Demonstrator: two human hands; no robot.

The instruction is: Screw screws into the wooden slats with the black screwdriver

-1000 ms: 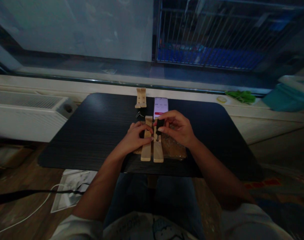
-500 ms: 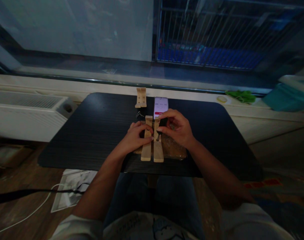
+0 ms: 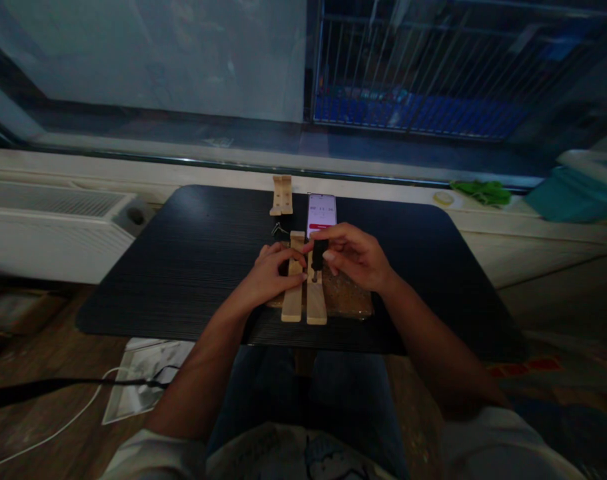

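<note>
Two pale wooden pieces stand side by side on a brown slab (image 3: 350,300) near the table's front edge. My left hand (image 3: 270,275) grips the left wooden piece (image 3: 292,305), thumb and fingers laid across it and reaching towards the right one. Over the right wooden piece (image 3: 316,305), my right hand (image 3: 356,257) holds a short screwdriver (image 3: 319,255) by its black handle, between the thumb and fingers. The screwdriver is nearly upright, its metal shaft pointing down at the wood. Whether a screw sits under its tip is too small to tell.
Behind the slab, a lit phone (image 3: 322,210) lies on the dark table (image 3: 183,267). Another pair of wooden pieces (image 3: 282,195) and some small metal parts (image 3: 278,229) are to its left. A white radiator (image 3: 58,230) flanks the table; green leaves (image 3: 486,193) rest on the sill.
The screwdriver has gone from leaning to nearly upright. My right-hand fingers have shifted round its handle, the index finger stretching further left. My left hand has stayed in place.
</note>
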